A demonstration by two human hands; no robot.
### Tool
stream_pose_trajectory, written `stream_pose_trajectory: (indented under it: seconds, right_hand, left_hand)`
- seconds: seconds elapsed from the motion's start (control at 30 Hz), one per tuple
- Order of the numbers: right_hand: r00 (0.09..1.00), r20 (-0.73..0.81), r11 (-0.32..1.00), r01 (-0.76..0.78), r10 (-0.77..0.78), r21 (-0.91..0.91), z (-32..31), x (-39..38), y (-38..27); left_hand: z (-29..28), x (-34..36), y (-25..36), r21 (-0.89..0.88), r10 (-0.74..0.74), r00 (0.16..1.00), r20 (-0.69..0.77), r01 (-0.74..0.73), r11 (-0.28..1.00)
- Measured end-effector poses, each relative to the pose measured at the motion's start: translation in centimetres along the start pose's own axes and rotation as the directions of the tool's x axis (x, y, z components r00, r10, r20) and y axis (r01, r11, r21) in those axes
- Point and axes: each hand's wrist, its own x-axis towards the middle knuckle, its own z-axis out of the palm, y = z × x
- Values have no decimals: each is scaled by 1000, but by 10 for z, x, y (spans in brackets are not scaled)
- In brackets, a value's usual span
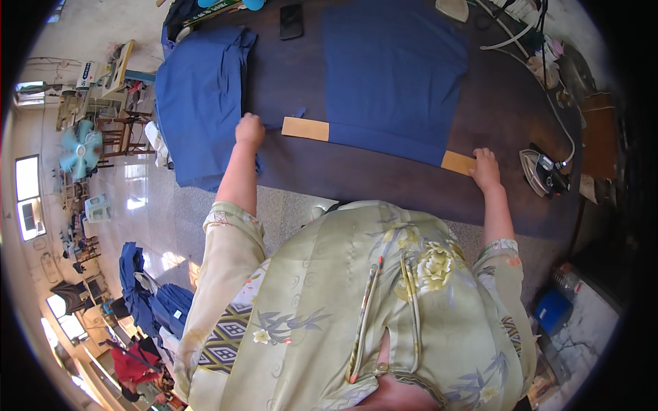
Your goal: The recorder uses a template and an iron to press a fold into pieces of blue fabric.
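A blue cloth panel (394, 68) lies flat on the dark-covered table, its near edge forming a straight band. From both sides of that band sticks out a tan strip (306, 129), like stiff card; its middle is hidden by the cloth. My right hand (485, 169) grips the strip's right end between thumb and fingers. To the left, my left hand (250, 130) is closed at the right edge of a heap of blue cloth (199, 109). Whatever its fingers pinch is hidden. A small blue scrap (300, 112) rests just above the strip's left end.
An iron (545, 175) with a cord stands at the table's right side. A black phone (291, 22) lies at the far side. Beyond the table's left are a turquoise fan (81, 149) and a hanging or piled blue garment (168, 301). A blue container (552, 312) sits low right.
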Motion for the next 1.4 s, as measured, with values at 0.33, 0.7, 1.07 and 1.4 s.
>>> stream_pose_trajectory:
  seconds: [0.33, 0.7, 1.07, 1.4]
  right_hand:
    - [993, -121, 1000, 16, -16, -7, 24, -12, 16]
    - [993, -114, 993, -26, 40, 117, 5, -15, 11]
    - [884, -447, 953, 238, -133, 186, 2, -28, 13]
    - [961, -274, 754, 162, 25, 637, -60, -15, 8]
  left_hand:
    - [-47, 95, -13, -750, -257, 850, -461, -218, 625]
    - [-21, 2, 97, -38, 423, 906, -24, -424, 905]
    - [-10, -27, 62, -326, 374, 733, -569, -618, 716]
    - [-84, -19, 34, -663, 215, 959, -185, -283, 693]
